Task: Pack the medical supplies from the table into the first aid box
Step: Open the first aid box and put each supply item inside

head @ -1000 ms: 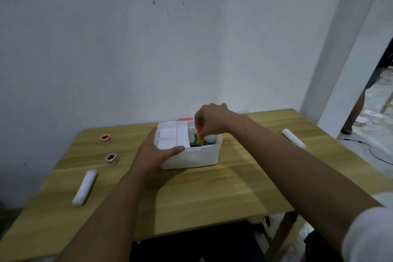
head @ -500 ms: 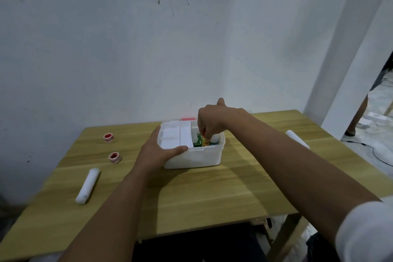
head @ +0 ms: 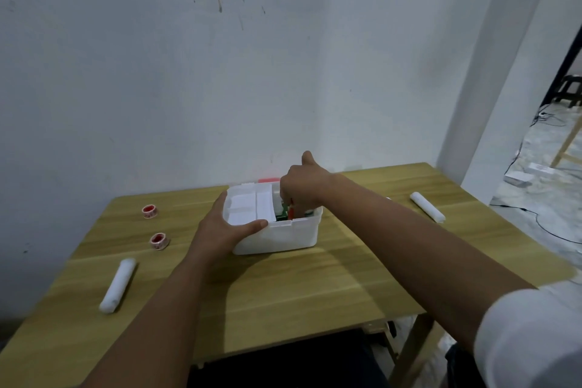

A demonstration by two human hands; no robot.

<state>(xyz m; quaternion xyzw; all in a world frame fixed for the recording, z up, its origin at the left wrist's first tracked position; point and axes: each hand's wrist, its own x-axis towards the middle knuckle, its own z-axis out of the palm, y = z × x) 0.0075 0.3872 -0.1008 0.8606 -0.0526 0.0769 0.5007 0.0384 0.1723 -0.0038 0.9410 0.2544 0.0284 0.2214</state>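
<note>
Steadying the white plastic first aid box (head: pixel 277 235) near the counter's (head: pixel 315 290) far edge, the left hand (head: pixel 222 230) clasps its near-left corner while the right hand (head: pixel 300 187), fingers curled, pushes a small orange-capped item (head: pixel 290 213) inside; seating it upright among the packed supplies looks wise.

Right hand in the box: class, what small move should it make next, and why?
Probably let go and lift out. The right hand is down inside the white box, fingers around something orange, while the left hand steadies the box. Two gauze rolls and two tape rolls still lie on the table.
</note>
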